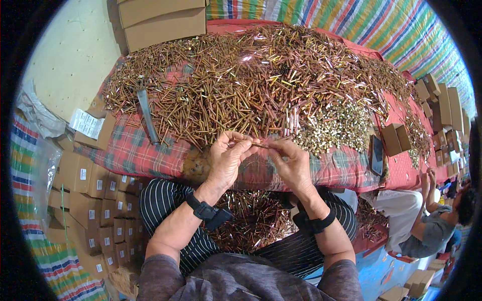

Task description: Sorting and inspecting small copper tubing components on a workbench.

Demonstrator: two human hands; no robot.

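Note:
Between my two hands, over the near edge of the table, is a thin copper-coloured metal rod (259,145). My left hand (225,154) pinches its left end between thumb and fingers. At the other end, the fingertips of my right hand (292,159) close on the rod; whether a small piece sits there is too small to tell. Just beyond the hands spreads a large heap of similar rods (216,100). A pile of small shiny gold-coloured metal pieces (334,130) lies to the right of my right hand.
Plaid cloth (135,155) covers the table. A curved metal strip (147,116) lies at left, a dark phone (376,154) at right beside an open carton (395,139). Stacked cartons (100,210) stand lower left. More rods (253,215) lie below my lap; another person (427,220) sits at right.

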